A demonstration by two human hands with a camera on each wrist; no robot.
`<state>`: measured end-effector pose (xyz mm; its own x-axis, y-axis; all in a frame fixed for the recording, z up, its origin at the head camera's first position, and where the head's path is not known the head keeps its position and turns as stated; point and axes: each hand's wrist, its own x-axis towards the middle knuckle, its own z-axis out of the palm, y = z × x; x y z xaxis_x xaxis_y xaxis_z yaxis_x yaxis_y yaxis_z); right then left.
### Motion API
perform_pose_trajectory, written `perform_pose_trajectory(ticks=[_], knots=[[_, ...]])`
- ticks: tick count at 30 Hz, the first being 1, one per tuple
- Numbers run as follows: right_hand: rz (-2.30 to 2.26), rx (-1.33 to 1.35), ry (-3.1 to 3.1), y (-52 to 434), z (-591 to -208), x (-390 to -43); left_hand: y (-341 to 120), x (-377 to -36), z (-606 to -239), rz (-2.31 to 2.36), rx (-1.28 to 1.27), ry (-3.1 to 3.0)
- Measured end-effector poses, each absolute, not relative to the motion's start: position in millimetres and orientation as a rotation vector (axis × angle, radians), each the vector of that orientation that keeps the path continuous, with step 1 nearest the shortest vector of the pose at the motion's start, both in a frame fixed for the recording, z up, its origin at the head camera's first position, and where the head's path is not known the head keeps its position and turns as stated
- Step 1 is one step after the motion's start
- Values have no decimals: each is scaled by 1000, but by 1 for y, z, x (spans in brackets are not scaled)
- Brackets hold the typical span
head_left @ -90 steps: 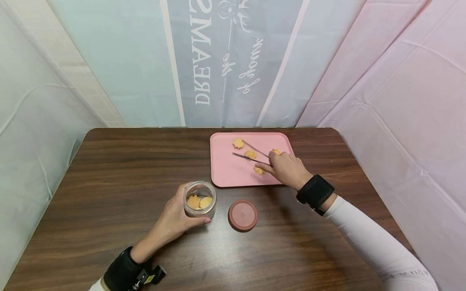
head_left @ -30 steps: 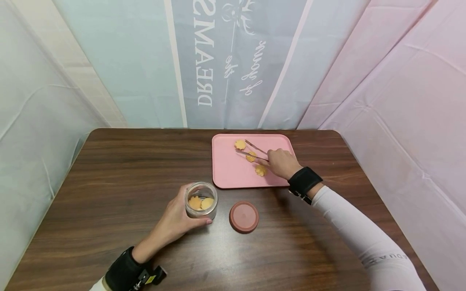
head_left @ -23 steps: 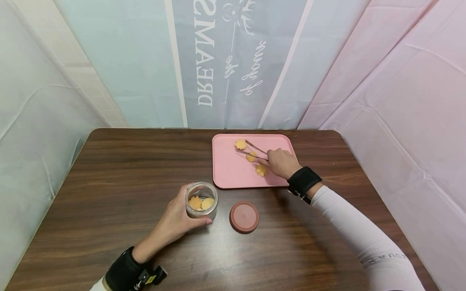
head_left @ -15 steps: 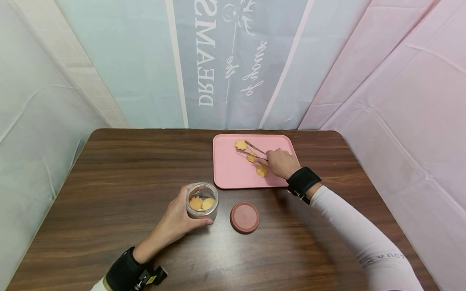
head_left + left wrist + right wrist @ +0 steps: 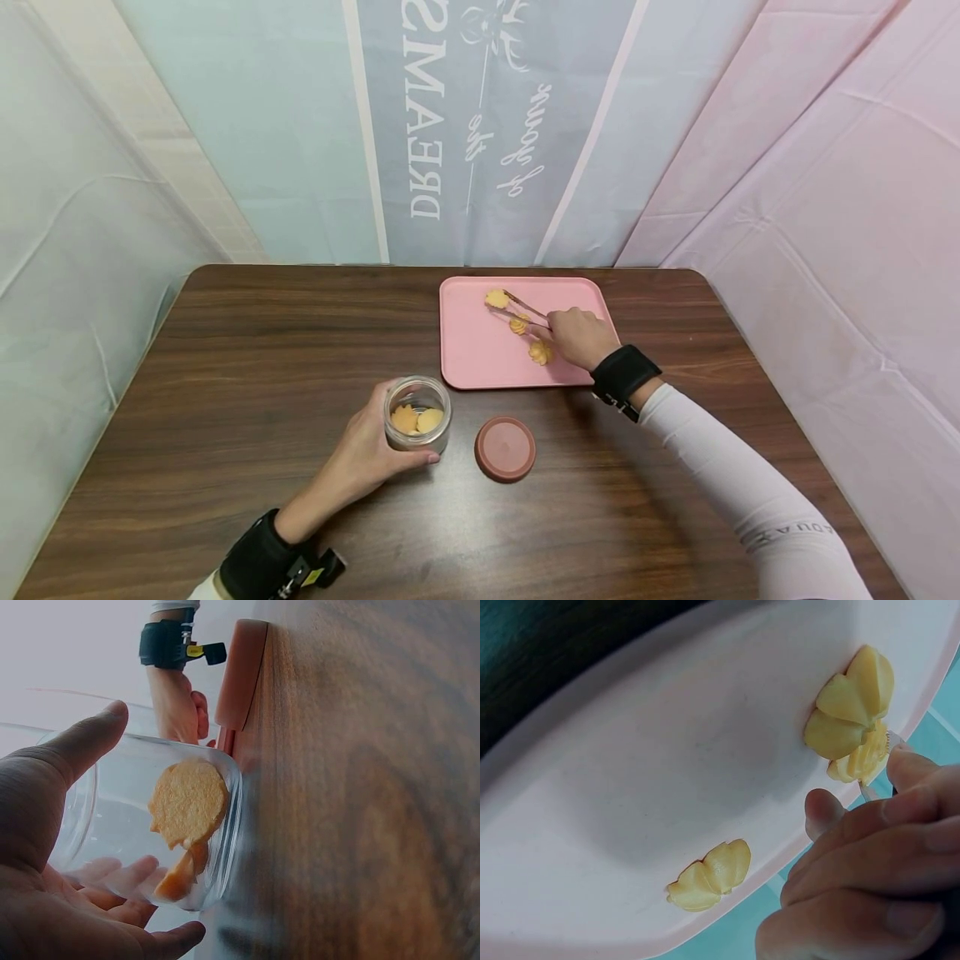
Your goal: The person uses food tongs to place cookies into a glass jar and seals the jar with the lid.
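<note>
Head view shows my right hand [image 5: 581, 336] gripping the metal tongs [image 5: 528, 305] over the pink tray [image 5: 471, 360]; their long axis runs slantwise from my fingers toward the tray's far left corner, tips leading and away from me. The two arms stand a little apart, with one tip on either side of the farthest cookie [image 5: 497, 298]; I cannot tell whether both press on it. Beneath the tongs' nearer arm is the middle cookie [image 5: 519, 324], and the nearest cookie [image 5: 540, 352] lies beside my hand, on the side toward me. My left hand [image 5: 367, 443] holds the glass jar [image 5: 446, 414], thumb on one side and fingers round the other. It stands upright left of and nearer me than the tray, long axis vertical, mouth up, with cookies inside at the bottom. Just right of the jar, a reddish-brown lid [image 5: 505, 449] lies flat on the wooden table [image 5: 262, 350].
</note>
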<state>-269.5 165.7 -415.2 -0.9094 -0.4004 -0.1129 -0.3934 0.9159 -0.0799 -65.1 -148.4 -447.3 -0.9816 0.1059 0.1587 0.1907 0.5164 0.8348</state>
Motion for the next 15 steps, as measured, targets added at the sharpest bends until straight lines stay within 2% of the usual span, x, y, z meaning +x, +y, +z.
perform_pose_trajectory(ticks=[15], knots=[[-111,-595,2937,164,-420,-271,-148,-65,-447,-1474,-257,-2657]])
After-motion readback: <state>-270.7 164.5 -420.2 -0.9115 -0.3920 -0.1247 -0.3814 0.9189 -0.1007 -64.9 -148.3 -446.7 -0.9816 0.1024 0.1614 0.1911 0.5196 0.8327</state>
